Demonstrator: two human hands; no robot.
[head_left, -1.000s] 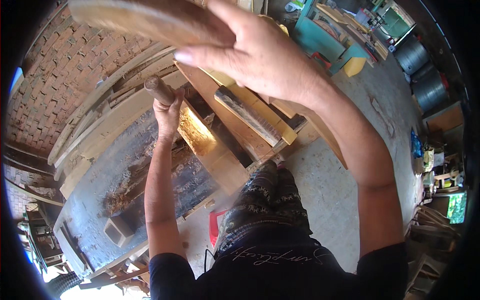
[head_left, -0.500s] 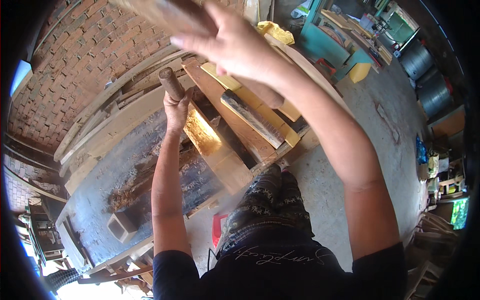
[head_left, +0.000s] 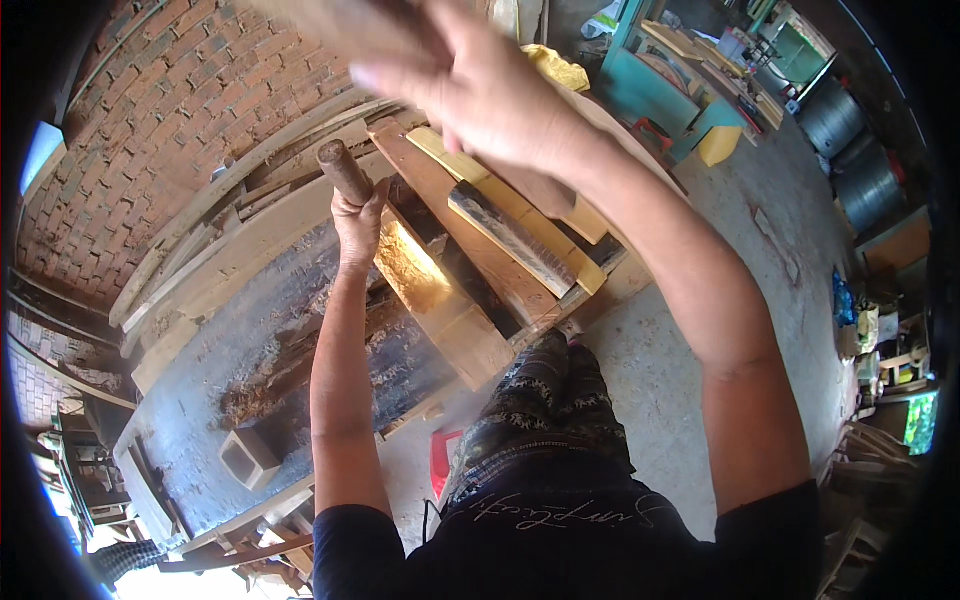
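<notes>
My left hand (head_left: 358,222) is closed around a tool with a thick round wooden handle (head_left: 345,172), likely a chisel; its lower end is hidden. The tool stands upright at the far end of a pale wooden block (head_left: 465,340), beside a hollow (head_left: 412,265) cut into its top. High above the bench, my right hand (head_left: 510,100) grips a wooden mallet (head_left: 350,30), smeared by motion and cut off by the upper edge of the picture. The mallet's handle end (head_left: 545,195) sticks out below the hand.
The block lies on a dark, worn workbench (head_left: 200,430) with wood chips. Beside it are a brown board (head_left: 470,220), a dark-faced strip (head_left: 510,238) and yellowish strips (head_left: 590,275). A small hollow wooden box (head_left: 248,458) sits at the near left. A brick wall (head_left: 160,130) rises behind.
My right hand and the mallet remain raised and have shifted slightly right and down in the picture. My left hand keeps its hold on the tool at the block.
</notes>
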